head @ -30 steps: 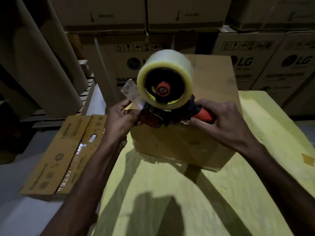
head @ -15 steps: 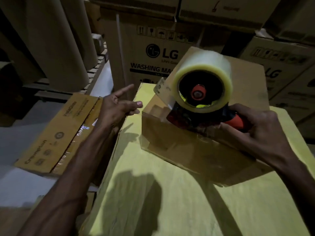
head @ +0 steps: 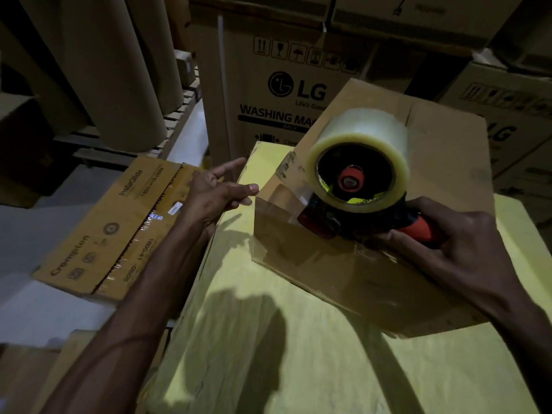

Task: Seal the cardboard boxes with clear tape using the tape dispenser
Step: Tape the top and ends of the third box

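A plain cardboard box [head: 442, 150] sits on a yellow surface [head: 298, 354]. My right hand [head: 454, 249] grips the orange handle of the tape dispenser [head: 358, 174], which carries a big roll of clear tape and rests on the box's near left top edge. Clear tape runs from the dispenser over the box's left corner and down its near side. My left hand [head: 215, 195] hovers just left of the box with fingers spread, touching nothing.
A sealed Crompton box [head: 104, 234] lies lower at the left, under my left hand. Large LG washing machine cartons [head: 283, 94] stand stacked behind. Brown paper rolls [head: 119, 70] lean at the upper left. A grey floor shows at the far left.
My left hand let go of the tape end at the dispenser and moved out to the left, fingers spread. The dispenser now sits on the box's edge with tape stuck over the corner.
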Demonstrator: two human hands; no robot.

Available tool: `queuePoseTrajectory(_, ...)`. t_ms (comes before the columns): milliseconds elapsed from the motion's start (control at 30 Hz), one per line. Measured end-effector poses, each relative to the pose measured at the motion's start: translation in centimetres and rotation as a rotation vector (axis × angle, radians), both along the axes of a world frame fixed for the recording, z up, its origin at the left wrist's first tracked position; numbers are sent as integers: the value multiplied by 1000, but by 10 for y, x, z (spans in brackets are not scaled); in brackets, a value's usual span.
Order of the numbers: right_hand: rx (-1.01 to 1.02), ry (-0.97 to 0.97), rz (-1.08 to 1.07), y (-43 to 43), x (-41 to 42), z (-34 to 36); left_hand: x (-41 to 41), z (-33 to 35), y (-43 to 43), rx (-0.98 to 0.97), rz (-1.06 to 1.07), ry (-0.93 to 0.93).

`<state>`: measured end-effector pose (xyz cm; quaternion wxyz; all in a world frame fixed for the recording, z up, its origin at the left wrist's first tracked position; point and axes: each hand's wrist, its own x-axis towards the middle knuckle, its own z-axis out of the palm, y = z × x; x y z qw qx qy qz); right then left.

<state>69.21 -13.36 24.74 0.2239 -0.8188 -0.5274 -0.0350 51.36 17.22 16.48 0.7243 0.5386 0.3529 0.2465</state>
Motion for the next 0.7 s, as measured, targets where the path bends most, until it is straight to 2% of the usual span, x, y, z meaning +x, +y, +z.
queuePoseTrajectory(100,-3,18,-12,-1,-1,-4,-1,-6,-6,-83,8,3)
queuePoseTrajectory(367,-5,-4,-90,-4,-7,-20,-2,-30,-23,-142,154,-56)
queuePoseTrajectory(500,-3,10,-105,-7,-5,-20,-6,-49,-34,-116,204,117)
queuePoseTrajectory(533,-3,9,-101,-7,-5,-19,-5,-51,-38,-88,208,148)
queuePoseTrajectory(600,-5,12,-95,-6,-6,-18,-2,-50,-46,48,302,99)
queuePoseTrajectory(667,-6,13,-92,-5,-6,-18,-4,-42,-52,332,417,-1)
queuePoseTrajectory(700,-7,11,-95,-4,-6,-18,-5,-37,-53,481,392,-51)
